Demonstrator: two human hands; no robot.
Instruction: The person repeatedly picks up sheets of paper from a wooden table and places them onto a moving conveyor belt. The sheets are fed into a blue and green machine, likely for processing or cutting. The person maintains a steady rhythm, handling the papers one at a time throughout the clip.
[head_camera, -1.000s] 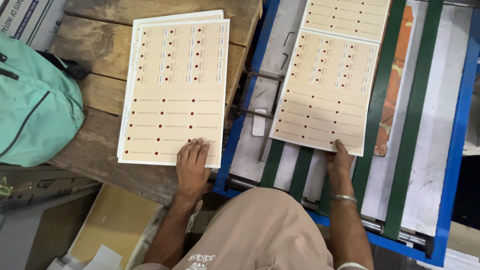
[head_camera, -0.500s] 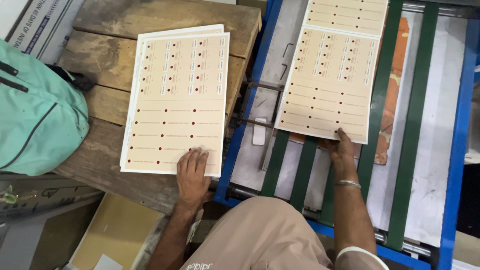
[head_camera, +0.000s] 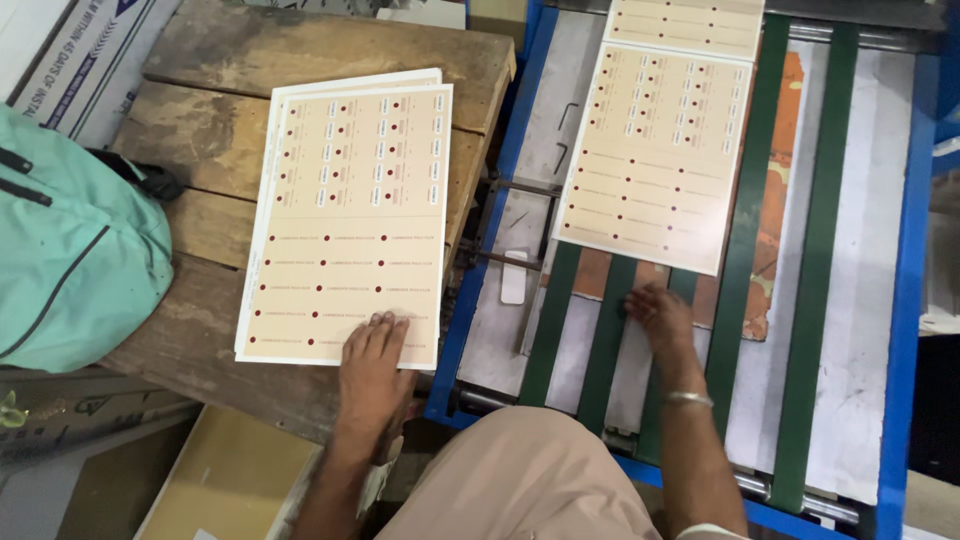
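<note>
Since the earlier frames the right hand (head_camera: 660, 318) has come off the sheet (head_camera: 655, 160) on the feeder (head_camera: 905, 300): before, its fingers sat on that sheet's near edge; now the sheet lies further up the green belts (head_camera: 745, 220) and the hand rests apart from it, below its lower edge. Right hand is released, fingers loosely spread, palm down on the belts, holding nothing. A second sheet (head_camera: 690, 22) lies ahead of the first, cut off at the top of frame.

Left hand (head_camera: 372, 365) is much as before: flat, fingers extended, pressing the near edge of the stack (head_camera: 350, 220) on the wooden table (head_camera: 200, 120). Not clenched, not gripping, just pinning the top sheet. Stack sits at the table's right side, just beside the blue feeder frame, its sheets slightly fanned at the top and left edges.

Handling, judged: sheets look like thin card, cream with rows of red dots and printed labels. Light, flat, fairly stiff but would bend if lifted by one corner. Smooth faces, so the top one should slide off the stack easily under a flat palm. Best hold is probably the near edge, fingertips on top to drag, or a pinch at the near corner. Edges could crease.

Teal bag (head_camera: 70, 250) lies at the table's left; cardboard box (head_camera: 215, 480) below.
</note>
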